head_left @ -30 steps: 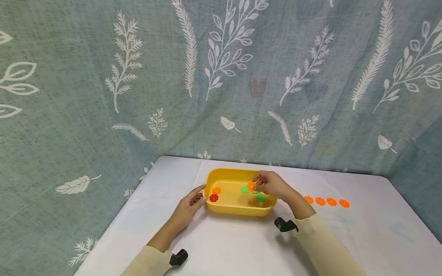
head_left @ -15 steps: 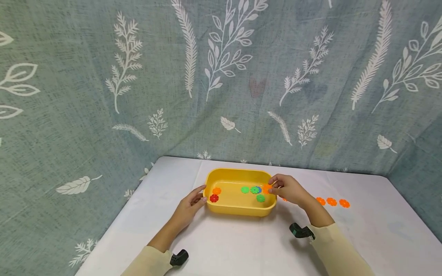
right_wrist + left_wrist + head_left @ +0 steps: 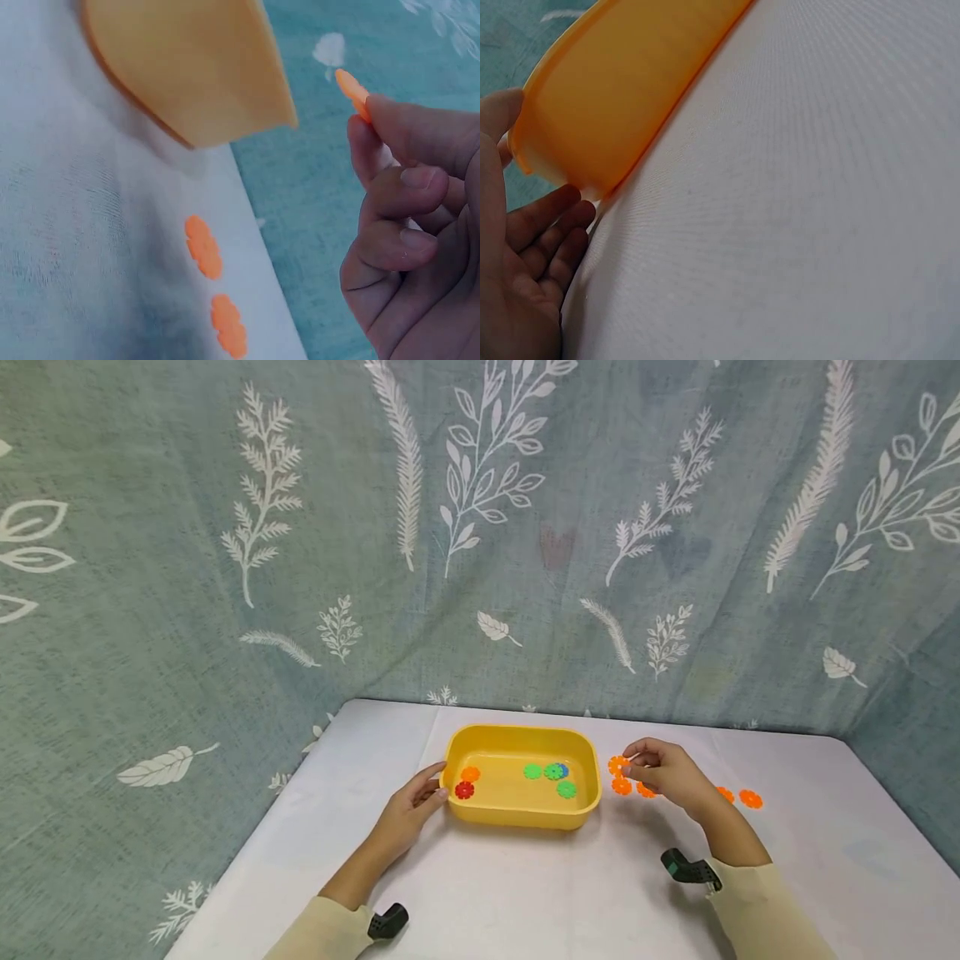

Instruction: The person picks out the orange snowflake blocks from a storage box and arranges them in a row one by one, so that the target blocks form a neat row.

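A yellow plastic tray with raised walls stands on the white tabletop. My left hand holds its left end; in the left wrist view the left hand's thumb lies at the rim and several fingers sit low by the wall. To the right of the tray, my right hand pinches an orange flower-shaped disc between thumb and fingertip, raised above the table. In the right wrist view that pinched disc shows nearly edge-on. Other orange discs lie in a row below and behind the right hand, partly hidden by it.
Inside the tray are an orange disc, a red disc, several green discs and a blue disc partly under a green one. A patterned green-grey cloth hangs behind the table.
My right hand has lifted the orange disc out of the tray's right side and carried it right, past the rim and over the row. My left hand has stayed at the tray's left end.
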`<state>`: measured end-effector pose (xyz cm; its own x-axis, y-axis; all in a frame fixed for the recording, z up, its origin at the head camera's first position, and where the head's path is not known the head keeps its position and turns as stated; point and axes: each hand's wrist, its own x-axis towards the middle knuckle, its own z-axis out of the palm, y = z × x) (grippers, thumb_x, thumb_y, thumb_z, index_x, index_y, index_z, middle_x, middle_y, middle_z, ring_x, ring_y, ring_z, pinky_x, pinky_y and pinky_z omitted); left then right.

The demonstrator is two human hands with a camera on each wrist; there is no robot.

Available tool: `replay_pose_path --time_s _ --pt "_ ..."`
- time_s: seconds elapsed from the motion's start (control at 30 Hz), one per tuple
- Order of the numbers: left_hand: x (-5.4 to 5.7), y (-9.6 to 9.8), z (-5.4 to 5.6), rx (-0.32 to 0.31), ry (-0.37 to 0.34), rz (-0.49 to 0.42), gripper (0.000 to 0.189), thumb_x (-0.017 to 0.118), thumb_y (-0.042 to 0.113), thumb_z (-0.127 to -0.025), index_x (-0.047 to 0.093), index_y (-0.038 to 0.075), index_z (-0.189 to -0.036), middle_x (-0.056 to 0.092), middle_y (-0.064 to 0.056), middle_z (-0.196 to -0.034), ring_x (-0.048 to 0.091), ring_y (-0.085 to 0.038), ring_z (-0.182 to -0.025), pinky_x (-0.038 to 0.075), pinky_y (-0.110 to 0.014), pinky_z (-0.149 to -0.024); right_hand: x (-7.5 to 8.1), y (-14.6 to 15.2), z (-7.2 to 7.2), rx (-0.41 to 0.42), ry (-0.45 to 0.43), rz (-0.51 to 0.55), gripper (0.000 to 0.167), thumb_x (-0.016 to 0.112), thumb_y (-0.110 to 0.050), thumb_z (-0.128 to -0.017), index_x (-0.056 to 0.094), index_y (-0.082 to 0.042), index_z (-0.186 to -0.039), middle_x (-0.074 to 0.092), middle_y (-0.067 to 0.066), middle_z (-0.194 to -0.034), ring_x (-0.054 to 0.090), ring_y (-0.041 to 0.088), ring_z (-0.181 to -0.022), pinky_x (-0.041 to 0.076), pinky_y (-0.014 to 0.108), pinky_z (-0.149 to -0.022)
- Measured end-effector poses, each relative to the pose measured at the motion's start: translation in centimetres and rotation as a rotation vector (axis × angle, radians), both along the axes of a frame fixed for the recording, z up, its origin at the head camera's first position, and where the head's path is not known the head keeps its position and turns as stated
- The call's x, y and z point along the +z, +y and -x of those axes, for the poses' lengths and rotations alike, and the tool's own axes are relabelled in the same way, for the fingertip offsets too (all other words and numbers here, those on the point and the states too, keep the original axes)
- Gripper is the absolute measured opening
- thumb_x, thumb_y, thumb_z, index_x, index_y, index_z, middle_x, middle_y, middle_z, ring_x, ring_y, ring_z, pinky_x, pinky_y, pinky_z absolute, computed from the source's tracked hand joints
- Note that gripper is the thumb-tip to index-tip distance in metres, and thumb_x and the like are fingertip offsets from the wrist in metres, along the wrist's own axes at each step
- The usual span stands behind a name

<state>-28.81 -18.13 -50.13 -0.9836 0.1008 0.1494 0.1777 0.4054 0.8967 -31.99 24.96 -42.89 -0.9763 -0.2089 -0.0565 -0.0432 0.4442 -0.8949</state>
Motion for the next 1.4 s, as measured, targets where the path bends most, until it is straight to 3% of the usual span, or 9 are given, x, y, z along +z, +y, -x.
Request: replay_pose_path --time_s 0.17,0.47,0.8,1.03,1.2,1.4 --pt "0.4 0.1 0.3 0.018 0.013 0.007 0.046 0.062 0.031 -0.097 0.050 0.034 -0.141 0.062 -0.005 -0.125 0.058 -0.019 -0.108 0.047 -0.042 -0.095 0.5 1.2 0.1 -0.027 0.016 0.021 0.035 0.073 -0.020 -0.089 0.057 -0.003 -0.116 0.060 0.013 -0.093 0.047 0.018 -0.062 0.045 0.032 -0.057" --pt "0.0 0.1 0.2 -0.019 -0.004 -0.013 0.048 0.063 0.031 -0.097 0.050 0.031 -0.143 0.061 -0.008 -0.129 0.058 -0.021 -0.111 0.046 -0.043 -0.097 -0.3 4.7 -0.5 -0.114 0.024 -0.033 0.039 0.069 -0.024 -0.092 0.056 -0.002 -0.122 0.061 0.012 -0.097 0.057 0.031 -0.081 0.050 0.034 -0.064" --pt "0.0 -0.2 0.2 -0.008 -0.004 -0.003 0.049 0.062 0.031 -0.097 0.048 0.030 -0.144 0.061 -0.007 -0.127 0.058 -0.021 -0.109 0.046 -0.043 -0.095 -0.6 9.4 -1.1 -0.215 0.031 -0.026 0.044 0.065 -0.024 -0.096 0.050 0.003 -0.128 0.061 0.007 -0.093 0.049 0.020 -0.066 0.044 0.031 -0.055" --pt "0.0 -0.1 0.2 -0.012 0.002 0.004 0.049 0.062 0.031 -0.097 0.048 0.030 -0.144 0.062 -0.006 -0.126 0.059 -0.020 -0.108 0.047 -0.042 -0.095 -1.9 12.5 -1.9 -0.288 0.017 0.015 0.047 0.063 -0.025 -0.096 0.048 0.004 -0.130 0.062 0.002 -0.090 0.053 0.019 -0.065 0.050 0.030 -0.060" --pt "0.1 0.1 0.2 -0.012 0.002 0.006 0.049 0.062 0.031 -0.097 0.048 0.031 -0.144 0.062 -0.006 -0.126 0.059 -0.020 -0.108 0.047 -0.042 -0.095 -3.0 14.2 -2.4 -0.413 0.014 0.032 0.046 0.062 -0.025 -0.097 0.048 0.003 -0.131 0.061 -0.007 -0.088 0.055 0.019 -0.069 0.052 0.029 -0.063" --pt "0.1 0.2 0.1 -0.010 0.008 0.008 0.047 0.062 0.030 -0.097 0.049 0.034 -0.142 0.063 -0.005 -0.124 0.059 -0.019 -0.107 0.047 -0.041 -0.094 -4.4 15.9 -2.7 -0.632 -0.078 0.018 0.046 0.063 -0.025 -0.096 0.051 -0.001 -0.133 0.058 0.001 -0.096 0.053 0.019 -0.073 0.048 0.024 -0.057"
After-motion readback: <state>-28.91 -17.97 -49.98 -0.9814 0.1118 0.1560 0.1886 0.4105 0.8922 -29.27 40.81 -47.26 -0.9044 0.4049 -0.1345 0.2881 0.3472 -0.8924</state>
